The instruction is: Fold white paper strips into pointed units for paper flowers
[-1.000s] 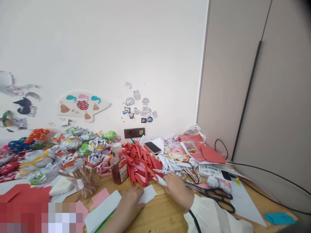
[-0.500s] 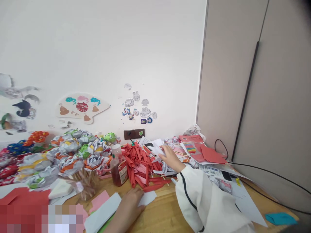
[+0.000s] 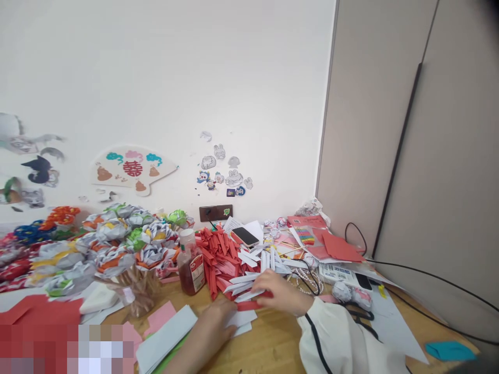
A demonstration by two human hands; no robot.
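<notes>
My right hand (image 3: pixel 283 292) is over the pile's near edge, its fingers bent and closed around a folded white paper strip (image 3: pixel 244 296). More white strips lie beside it, on top of a heap of folded red paper strips (image 3: pixel 218 254). My left hand (image 3: pixel 218 319) rests palm down on the wooden table, fingers curled on small white paper slips (image 3: pixel 244 318) that stick out to its right; its fingertips are partly hidden. Under the left forearm is a stack of pale paper rectangles (image 3: pixel 167 337) with green paper beneath.
A sauce bottle (image 3: pixel 191 267) stands beside a clear cup of sticks (image 3: pixel 140 291). Paper flowers (image 3: pixel 117 234) are heaped at left. A phone (image 3: pixel 245 237) lies behind the strips. Red sheets (image 3: pixel 341 246), bead strings (image 3: pixel 312 280) and black cables (image 3: pixel 440 275) occupy the right.
My right hand has come down toward me from beside the phone to the near edge of the strip pile, uncovering the phone and white strips. My left hand stays almost in place.
</notes>
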